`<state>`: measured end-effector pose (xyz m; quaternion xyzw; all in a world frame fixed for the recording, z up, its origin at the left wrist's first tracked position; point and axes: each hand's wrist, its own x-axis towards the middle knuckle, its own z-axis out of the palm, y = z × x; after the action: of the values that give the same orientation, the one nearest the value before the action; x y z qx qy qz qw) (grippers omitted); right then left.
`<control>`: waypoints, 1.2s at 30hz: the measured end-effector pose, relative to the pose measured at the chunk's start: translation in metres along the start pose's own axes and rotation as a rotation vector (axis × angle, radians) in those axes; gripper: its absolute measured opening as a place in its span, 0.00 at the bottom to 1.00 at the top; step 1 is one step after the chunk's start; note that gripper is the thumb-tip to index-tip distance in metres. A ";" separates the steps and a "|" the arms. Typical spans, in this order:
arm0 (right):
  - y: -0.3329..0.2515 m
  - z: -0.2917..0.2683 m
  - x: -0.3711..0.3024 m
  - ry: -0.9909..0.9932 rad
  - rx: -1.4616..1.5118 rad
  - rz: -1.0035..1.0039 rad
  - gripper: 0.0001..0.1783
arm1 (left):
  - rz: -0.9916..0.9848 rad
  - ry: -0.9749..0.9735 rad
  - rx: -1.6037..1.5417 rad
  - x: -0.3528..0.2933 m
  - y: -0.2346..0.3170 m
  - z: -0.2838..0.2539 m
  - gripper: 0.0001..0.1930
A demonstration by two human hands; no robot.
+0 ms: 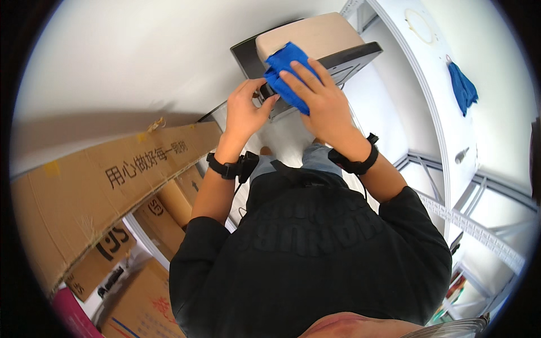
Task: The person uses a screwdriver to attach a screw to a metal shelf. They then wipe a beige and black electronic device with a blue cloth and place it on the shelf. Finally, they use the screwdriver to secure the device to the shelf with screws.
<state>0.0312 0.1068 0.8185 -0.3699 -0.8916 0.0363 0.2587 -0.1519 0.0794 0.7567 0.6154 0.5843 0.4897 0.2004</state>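
A blue cloth lies bunched against the near left corner of a beige box-shaped thing with a dark rim. My right hand presses it there, fingers laid over the cloth. At the same corner, my left hand curls its thumb and fingers around a small black part just below the cloth's left edge. How firmly it grips that part is hard to see. Black bands with small devices sit on both wrists.
Cardboard boxes stand on a rack along the left. A white wall rises behind it. To the right is a white metal shelf frame, with another blue cloth hanging on the white surface beyond.
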 end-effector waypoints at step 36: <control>0.014 -0.007 -0.006 -0.013 -0.130 0.165 0.32 | -0.031 -0.124 -0.076 0.005 -0.012 -0.002 0.14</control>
<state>0.0470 0.1115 0.8182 -0.4578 -0.8603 0.0021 0.2244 -0.1603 0.0857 0.7498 0.6273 0.5614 0.4690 0.2670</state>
